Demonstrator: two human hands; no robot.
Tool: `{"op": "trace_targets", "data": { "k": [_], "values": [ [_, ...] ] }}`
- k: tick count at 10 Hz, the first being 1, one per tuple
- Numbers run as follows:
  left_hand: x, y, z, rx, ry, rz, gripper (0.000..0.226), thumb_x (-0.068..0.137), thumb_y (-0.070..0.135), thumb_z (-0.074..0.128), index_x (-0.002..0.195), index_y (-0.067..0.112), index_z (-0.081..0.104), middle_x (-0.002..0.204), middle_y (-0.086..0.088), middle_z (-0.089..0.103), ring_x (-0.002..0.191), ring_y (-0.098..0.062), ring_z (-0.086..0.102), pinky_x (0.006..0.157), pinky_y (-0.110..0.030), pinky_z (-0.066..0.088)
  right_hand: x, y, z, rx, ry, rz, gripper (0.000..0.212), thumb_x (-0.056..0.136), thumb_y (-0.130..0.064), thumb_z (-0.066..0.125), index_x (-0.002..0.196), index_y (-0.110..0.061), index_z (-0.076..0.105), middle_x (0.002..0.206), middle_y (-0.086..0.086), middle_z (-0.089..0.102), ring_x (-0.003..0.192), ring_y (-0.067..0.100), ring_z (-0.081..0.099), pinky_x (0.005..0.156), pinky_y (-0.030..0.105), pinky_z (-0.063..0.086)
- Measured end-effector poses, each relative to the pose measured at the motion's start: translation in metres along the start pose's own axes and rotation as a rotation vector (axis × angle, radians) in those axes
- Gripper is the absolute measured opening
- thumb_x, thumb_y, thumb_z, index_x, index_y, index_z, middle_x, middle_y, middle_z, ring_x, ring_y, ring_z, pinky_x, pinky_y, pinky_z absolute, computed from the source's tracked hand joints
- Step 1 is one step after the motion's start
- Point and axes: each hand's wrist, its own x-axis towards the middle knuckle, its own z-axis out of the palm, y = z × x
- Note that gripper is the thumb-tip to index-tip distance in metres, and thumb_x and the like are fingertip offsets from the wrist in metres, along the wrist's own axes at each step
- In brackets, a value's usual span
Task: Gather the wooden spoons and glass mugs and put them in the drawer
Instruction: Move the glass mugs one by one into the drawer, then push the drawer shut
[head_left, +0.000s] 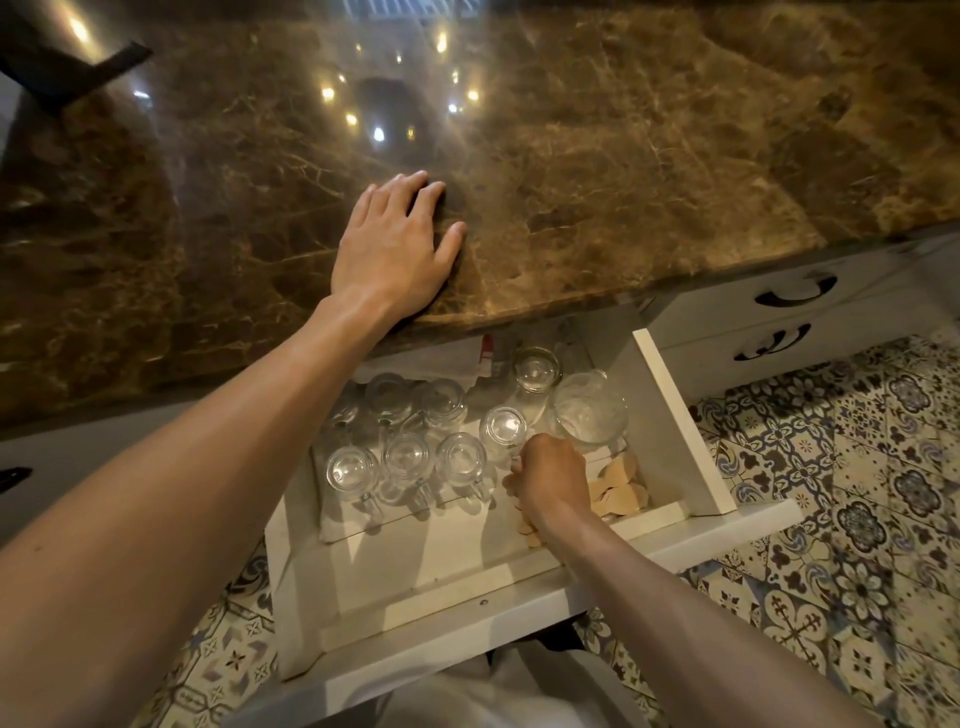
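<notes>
One brown marble countertop (597, 156) fills the upper part of the view, polished enough to mirror small lights. Below it, on the right, lies a floor of blue-and-cream patterned tiles (841, 467). A white drawer (675, 415) stands pulled out under the counter's edge, and two shut drawer fronts (727, 317) with dark curved handles sit to its right.

The left hand (395, 244) rests palm-down on the countertop near its edge, fingers straight and slightly apart. The right hand (550, 480) is down inside the drawer, knuckles up, its fingers curled tight on the handle of the nearest mug (503, 427).

A wide glass vessel (589, 410) stands in the drawer's right rear part, just beside that mug. The other glass mugs (408, 457) stand upright in rows across the left and middle, three in the front row with handles toward the person. Pale wooden spoons (621, 488) lie heaped in the drawer's front right corner, partly under the right hand. A small red-and-white packet (485, 356) lies at the back; any print on it is too small to read.
</notes>
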Motion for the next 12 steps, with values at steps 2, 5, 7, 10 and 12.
{"op": "trace_targets", "data": {
  "k": [2,5,7,10,12],
  "values": [
    [0.000,0.000,0.000,-0.001,-0.001,-0.003,0.057,0.096,0.048,0.031,0.144,0.016,0.030,0.152,-0.006,0.029,0.141,-0.022,0.021,0.118,-0.038,0.010,0.007,0.001,0.005,-0.049,-0.113,0.075,0.027,0.082,-0.017,0.069,0.104,-0.004,0.062,0.107,0.014,0.066,0.100,0.030,0.062,0.069,0.028,0.041],
    [0.001,0.000,-0.004,-0.018,0.002,-0.002,0.058,0.095,0.049,0.034,0.142,0.016,0.033,0.149,-0.006,0.032,0.138,-0.023,0.025,0.116,-0.038,0.015,-0.014,-0.004,-0.030,-0.020,-0.278,-0.008,0.028,0.082,-0.034,0.067,0.072,-0.011,0.056,0.085,0.005,0.070,0.077,0.022,0.065,0.064,0.027,0.051],
    [-0.004,0.004,-0.007,-0.051,-0.026,-0.001,0.057,0.096,0.047,0.034,0.144,0.017,0.031,0.151,-0.005,0.030,0.139,-0.023,0.024,0.117,-0.039,0.014,-0.075,0.009,-0.067,0.685,0.031,-0.110,0.016,0.085,-0.039,0.063,0.096,-0.028,0.068,0.090,-0.010,0.072,0.074,0.004,0.069,0.072,0.027,0.057],
    [-0.008,0.012,-0.015,-0.097,-0.032,-0.013,0.055,0.096,0.044,0.037,0.143,0.016,0.033,0.151,-0.006,0.031,0.139,-0.024,0.025,0.116,-0.041,0.017,-0.135,0.035,-0.065,1.646,0.255,0.183,0.025,0.078,-0.037,0.060,0.071,-0.017,0.071,0.070,0.004,0.070,0.061,0.013,0.065,0.055,0.022,0.055],
    [-0.010,0.011,-0.015,-0.087,-0.040,0.003,0.055,0.096,0.046,0.036,0.142,0.016,0.033,0.150,-0.008,0.032,0.138,-0.026,0.026,0.116,-0.042,0.018,-0.156,0.050,-0.022,2.030,0.141,0.441,0.028,0.084,-0.035,0.061,0.067,-0.013,0.067,0.059,0.002,0.059,0.051,0.012,0.058,0.047,0.022,0.050]
  ]
}}
